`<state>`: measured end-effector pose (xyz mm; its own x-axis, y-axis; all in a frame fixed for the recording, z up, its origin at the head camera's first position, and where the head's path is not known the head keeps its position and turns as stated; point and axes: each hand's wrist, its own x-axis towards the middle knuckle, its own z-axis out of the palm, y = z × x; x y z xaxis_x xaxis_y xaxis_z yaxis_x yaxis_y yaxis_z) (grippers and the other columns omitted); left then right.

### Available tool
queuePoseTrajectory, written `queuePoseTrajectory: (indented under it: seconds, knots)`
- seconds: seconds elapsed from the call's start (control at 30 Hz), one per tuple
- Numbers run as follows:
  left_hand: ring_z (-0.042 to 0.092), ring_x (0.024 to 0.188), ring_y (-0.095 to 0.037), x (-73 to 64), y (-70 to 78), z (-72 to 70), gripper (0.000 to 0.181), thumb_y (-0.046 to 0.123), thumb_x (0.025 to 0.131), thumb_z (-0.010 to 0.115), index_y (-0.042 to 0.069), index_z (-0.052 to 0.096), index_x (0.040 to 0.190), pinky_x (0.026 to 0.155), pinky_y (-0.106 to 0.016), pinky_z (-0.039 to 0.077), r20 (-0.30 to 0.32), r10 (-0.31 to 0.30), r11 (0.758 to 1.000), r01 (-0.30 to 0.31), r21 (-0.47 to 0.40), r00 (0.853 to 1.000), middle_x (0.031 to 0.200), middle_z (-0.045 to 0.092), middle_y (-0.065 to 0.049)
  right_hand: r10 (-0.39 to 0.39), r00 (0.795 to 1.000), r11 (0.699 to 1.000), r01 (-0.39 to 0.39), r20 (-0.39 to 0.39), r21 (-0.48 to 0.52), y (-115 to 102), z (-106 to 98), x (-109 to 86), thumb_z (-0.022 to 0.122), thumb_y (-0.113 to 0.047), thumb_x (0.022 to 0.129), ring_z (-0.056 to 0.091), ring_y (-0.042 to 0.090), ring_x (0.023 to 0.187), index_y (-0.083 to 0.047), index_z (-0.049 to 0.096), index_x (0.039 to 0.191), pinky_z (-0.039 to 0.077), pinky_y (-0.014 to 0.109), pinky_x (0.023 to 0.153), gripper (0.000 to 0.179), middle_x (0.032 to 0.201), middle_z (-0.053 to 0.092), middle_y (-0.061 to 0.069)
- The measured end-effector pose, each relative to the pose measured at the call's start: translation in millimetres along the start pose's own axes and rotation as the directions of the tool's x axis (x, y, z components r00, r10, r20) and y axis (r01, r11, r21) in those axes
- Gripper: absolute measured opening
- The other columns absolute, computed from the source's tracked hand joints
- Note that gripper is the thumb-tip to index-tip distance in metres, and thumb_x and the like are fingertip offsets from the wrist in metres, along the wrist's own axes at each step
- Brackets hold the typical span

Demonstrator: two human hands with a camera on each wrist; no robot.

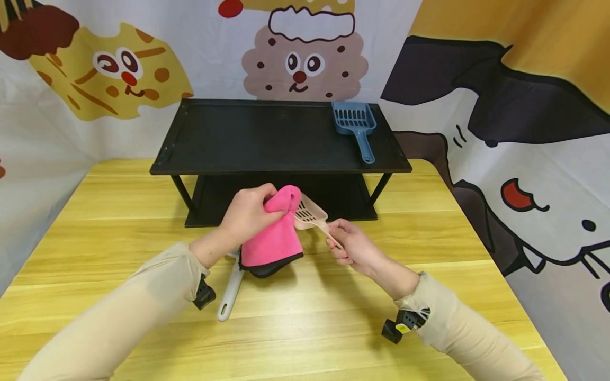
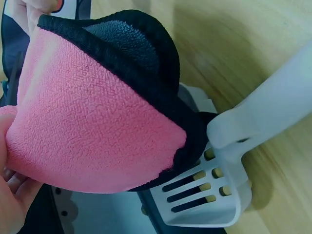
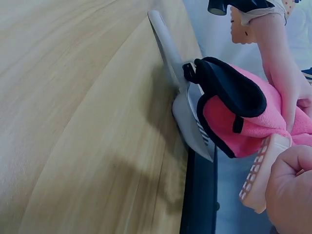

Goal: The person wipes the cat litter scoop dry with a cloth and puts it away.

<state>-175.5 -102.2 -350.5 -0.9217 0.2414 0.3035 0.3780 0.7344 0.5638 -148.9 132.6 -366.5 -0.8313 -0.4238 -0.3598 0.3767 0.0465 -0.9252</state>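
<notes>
A person at a wooden table (image 1: 305, 328) grips a pink cloth (image 1: 274, 241) in the curled fingers of the left hand (image 1: 250, 211), its black-edged end hanging below them. The right hand (image 1: 355, 244) clasps the handle of a beige scoop (image 1: 319, 221), its slotted head reaching from those fingers toward the cloth. Beneath the left fingers, partly hidden by the cloth, lies a grey scoop (image 1: 231, 293); beyond both hands, a blue scoop (image 1: 360, 128) rests atop a black shelf (image 1: 257, 140).
</notes>
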Motion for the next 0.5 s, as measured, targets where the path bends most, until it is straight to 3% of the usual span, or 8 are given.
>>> queuePoseTrajectory:
  seconds: [0.27,0.5]
  knots:
    - [0.055,0.063,-0.018,0.1,-5.8,-9.8,0.025,0.02,0.077,0.076,0.008,0.06,0.09,0.057,-0.027,0.047,-0.023,-0.027,1.0,0.027,-0.014,0.999,0.074,0.063,-0.006,-0.009,1.0,0.997,0.011,0.03,-0.077,-0.6,-2.4,-8.1,0.024,-0.012,0.103,0.029,0.002,0.042,-0.004,0.034,0.104,0.023,0.015,0.038,0.013,0.067,0.041,-0.004]
    - [0.059,0.068,-0.02,-0.6,-13.3,-19.8,0.028,0.017,0.08,0.072,0.004,0.061,0.102,0.063,-0.034,0.054,-0.025,-0.051,0.996,0.049,-0.078,0.998,0.086,0.067,-0.01,-0.011,0.998,0.993,0.018,0.06,-0.117,-1.8,-8.3,-17.1,0.027,-0.012,0.103,0.029,0.002,0.042,-0.003,0.036,0.104,0.024,0.015,0.039,0.013,0.066,0.042,-0.004]
